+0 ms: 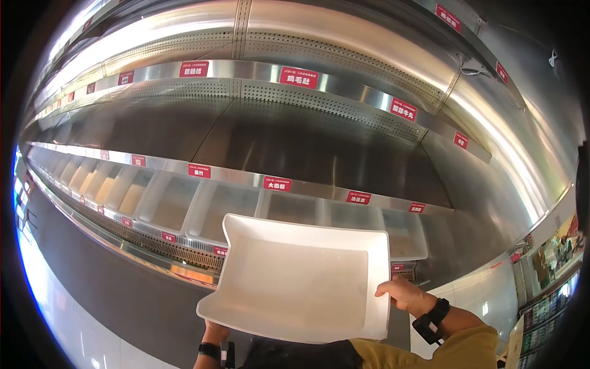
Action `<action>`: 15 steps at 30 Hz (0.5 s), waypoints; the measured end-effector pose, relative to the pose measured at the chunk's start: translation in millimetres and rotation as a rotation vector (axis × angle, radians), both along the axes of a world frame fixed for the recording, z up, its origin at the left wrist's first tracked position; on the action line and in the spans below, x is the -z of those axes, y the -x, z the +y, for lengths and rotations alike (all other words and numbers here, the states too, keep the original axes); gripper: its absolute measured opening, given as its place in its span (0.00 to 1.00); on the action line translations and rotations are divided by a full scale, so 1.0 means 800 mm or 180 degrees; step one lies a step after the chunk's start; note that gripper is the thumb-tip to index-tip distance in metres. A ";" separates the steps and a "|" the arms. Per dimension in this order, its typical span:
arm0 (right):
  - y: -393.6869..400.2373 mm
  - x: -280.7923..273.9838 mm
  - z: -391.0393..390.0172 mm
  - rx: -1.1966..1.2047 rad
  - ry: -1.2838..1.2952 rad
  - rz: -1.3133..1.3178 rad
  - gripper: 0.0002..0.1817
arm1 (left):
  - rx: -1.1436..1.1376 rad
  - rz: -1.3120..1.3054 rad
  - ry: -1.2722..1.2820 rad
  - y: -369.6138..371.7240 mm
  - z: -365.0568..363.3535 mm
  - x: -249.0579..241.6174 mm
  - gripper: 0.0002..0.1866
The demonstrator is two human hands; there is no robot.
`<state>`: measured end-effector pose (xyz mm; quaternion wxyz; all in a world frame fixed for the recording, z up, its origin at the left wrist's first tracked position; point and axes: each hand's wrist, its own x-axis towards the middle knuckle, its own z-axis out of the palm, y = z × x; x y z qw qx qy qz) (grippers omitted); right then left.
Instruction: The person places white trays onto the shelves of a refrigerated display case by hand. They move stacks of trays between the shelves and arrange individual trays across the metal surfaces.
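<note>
A white plastic bin [301,283] with a cut-down left end is held up in front of me, its inside facing my view and bare. Its right rim is gripped by my right hand [402,294], thumb over the inner side and the other fingers behind the wall. My left hand [215,332] holds it from below at the lower left corner, where the bin hides the fingers. Just beyond the bin, a row of clear tubs [222,209] stands on the bottom level of a steel display case.
Steel shelves [344,89] with red labels [299,77] rise in front of me. Several tubs at the left hold yellowish contents [104,186]. A dark counter front [123,264] runs below. Stocked shelves [547,307] stand at the far right beyond pale floor tiles [470,301].
</note>
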<state>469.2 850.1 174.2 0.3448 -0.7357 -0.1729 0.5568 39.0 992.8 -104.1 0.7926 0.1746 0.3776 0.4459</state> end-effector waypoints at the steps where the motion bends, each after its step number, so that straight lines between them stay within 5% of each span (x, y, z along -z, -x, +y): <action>1: 0.000 -0.005 -0.003 -0.0139 0.0150 -0.0170 0.19 | -0.0042 -0.0114 0.0113 0.000 -0.001 -0.004 0.24; 4: 0.022 -0.024 -0.023 -0.0324 -0.0306 -0.0531 0.21 | -0.0137 -0.0170 0.0130 -0.005 0.001 -0.021 0.23; 8: 0.017 0.021 -0.050 0.0692 -0.0500 0.0266 0.23 | -0.0311 -0.0119 0.0210 -0.020 0.007 -0.057 0.22; 13: -0.007 0.068 -0.100 0.0319 -0.1439 -0.0189 0.26 | -0.0056 -0.0009 0.0524 0.001 0.015 -0.022 0.20; 15: 0.037 0.006 -0.083 0.0375 -0.1313 0.0082 0.24 | -0.0057 0.0062 0.0590 -0.002 0.012 -0.034 0.20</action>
